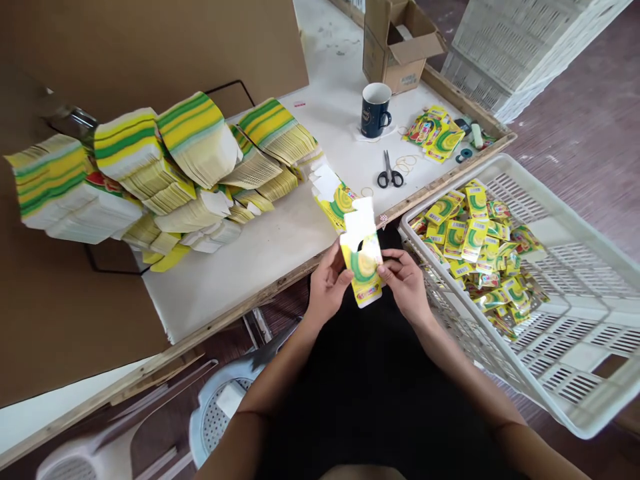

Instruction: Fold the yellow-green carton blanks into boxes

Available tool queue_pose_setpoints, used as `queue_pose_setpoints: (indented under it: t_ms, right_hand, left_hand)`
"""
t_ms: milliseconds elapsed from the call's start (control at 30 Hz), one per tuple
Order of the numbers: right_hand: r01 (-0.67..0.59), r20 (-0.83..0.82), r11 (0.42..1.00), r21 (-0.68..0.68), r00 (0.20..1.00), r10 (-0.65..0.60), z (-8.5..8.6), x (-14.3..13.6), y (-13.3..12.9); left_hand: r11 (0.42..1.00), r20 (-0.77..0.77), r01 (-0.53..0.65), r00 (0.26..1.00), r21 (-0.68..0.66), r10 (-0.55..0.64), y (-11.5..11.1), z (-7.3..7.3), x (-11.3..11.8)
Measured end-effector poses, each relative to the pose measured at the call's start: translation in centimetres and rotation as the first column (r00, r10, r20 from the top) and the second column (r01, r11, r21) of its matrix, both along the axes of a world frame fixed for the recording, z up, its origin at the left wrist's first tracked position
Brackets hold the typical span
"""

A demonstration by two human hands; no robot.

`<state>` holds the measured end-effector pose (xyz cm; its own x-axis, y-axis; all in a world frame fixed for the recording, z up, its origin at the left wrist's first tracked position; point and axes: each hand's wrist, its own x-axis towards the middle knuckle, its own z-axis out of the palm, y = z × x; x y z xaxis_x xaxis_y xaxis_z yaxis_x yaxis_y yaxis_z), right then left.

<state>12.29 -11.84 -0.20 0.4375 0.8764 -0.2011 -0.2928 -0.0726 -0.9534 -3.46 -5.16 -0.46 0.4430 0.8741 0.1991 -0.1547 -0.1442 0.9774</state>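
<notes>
A yellow-and-green printed carton point(364, 267) with its white top flaps standing up is held in front of my body, just off the table's front edge. My left hand point(327, 283) grips its left side, thumb on the front face. On the right side, my right hand point(404, 280) pinches the edge between thumb and fingers. A dark cut-out shows near the top of the carton's face. Close behind it, more flat cartons point(334, 200) lie on the table edge, their white flaps pointing back. What the fingers do behind the carton is hidden.
Bundled stacks of flat cartons point(193, 143) cover the table's left. Farther right are a dark mug point(375, 113), scissors point(390, 175), rubber bands, loose yellow packets point(436, 133) and an open cardboard box point(400, 50). A white plastic crate point(565, 293) holding filled small cartons stands at my right.
</notes>
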Motion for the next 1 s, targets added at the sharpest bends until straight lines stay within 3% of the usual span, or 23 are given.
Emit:
queue_pose_setpoints:
  t_ms: [67, 133, 233, 367, 567, 733, 867, 933, 1000]
  right_hand:
    - [-0.042, -0.040, 0.999, -0.004, 0.998, 0.042, 0.1, -0.5, -0.2]
    - [-0.055, -0.070, 0.998, 0.007, 0.996, 0.056, 0.2, -0.9, -0.3]
    - [-0.044, -0.072, 0.999, 0.024, 0.996, 0.045, 0.2, -1.0, -0.3]
    - [-0.015, -0.004, 1.000, 0.025, 1.000, 0.015, 0.0, -0.9, -0.6]
    - [-0.076, 0.158, 0.997, -0.016, 0.984, 0.077, 0.1, -0.7, -0.9]
    - [-0.048, 0.247, 0.998, -0.035, 0.967, 0.055, 0.0, -1.5, -1.2]
    - [0.041, 0.283, 0.999, -0.011, 0.959, -0.036, -0.2, -1.7, -1.1]
    - [0.062, 0.301, 0.998, 0.014, 0.951, -0.064, -0.1, -1.2, -1.0]
    - [0.024, 0.336, 0.999, 0.037, 0.941, -0.035, 0.1, -0.4, -0.8]
  left_hand:
    - [0.953, 0.087, 0.181, 0.983, -0.244, -0.164, 0.4, 0.2, 0.2]
    - [0.871, 0.158, 0.318, 0.947, -0.373, -0.278, 0.6, 0.5, 0.4]
    - [0.808, 0.226, 0.399, 0.916, -0.433, -0.332, 0.4, 1.0, 0.4]
    - [0.783, 0.260, 0.420, 0.906, -0.460, -0.333, 0.1, 1.1, 0.3]
    - [0.817, 0.249, 0.328, 0.940, -0.474, -0.233, 0.0, 0.0, 0.6]
    - [0.876, 0.104, 0.084, 0.994, -0.476, -0.039, -0.4, -0.9, 1.4]
    - [0.938, -0.024, -0.075, 0.997, -0.337, 0.071, -1.1, -0.5, 1.9]
    - [0.954, -0.042, -0.091, 0.996, -0.285, 0.082, -1.4, -0.2, 1.7]
    - [0.959, -0.039, -0.026, 0.999, -0.282, 0.015, -1.4, 0.2, 1.3]
